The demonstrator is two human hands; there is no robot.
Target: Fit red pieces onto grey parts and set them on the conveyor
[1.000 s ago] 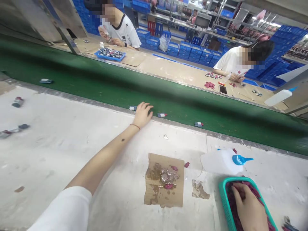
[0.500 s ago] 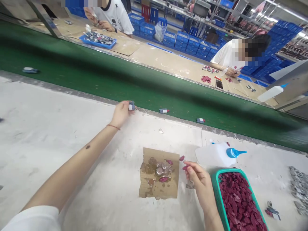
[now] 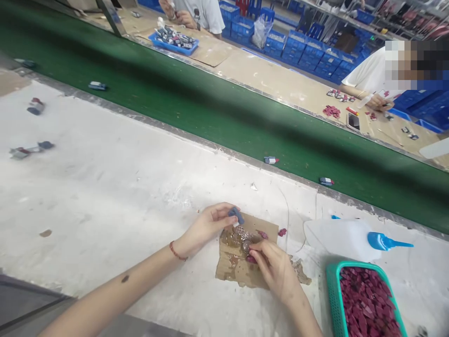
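Between the thumb and fingers of my left hand [image 3: 213,223] is a small blue-grey piece [image 3: 235,216], held over the top left of a brown cardboard sheet [image 3: 229,271]. My right hand [image 3: 275,267] is pinched at the middle of that sheet, beside a small round metal item [image 3: 246,245] in a wet, shiny patch. What its fingertips grip is too small to make out. A dark red piece [image 3: 251,258] lies under the right fingers, another [image 3: 262,234] near the sheet's upper right, and a third [image 3: 282,232] just off its edge.
A green basket [image 3: 333,299] of dark red pieces stands at right, with a blue-capped bottle [image 3: 340,238] lying behind it. Beyond runs a green conveyor [image 3: 210,121] carrying small assembled pieces. Two people sit across it, near a blue tray [image 3: 175,47].
My left hand has come back from the conveyor's edge to the cardboard with the blue-grey piece. My right hand has moved left onto the cardboard. The view has shifted.
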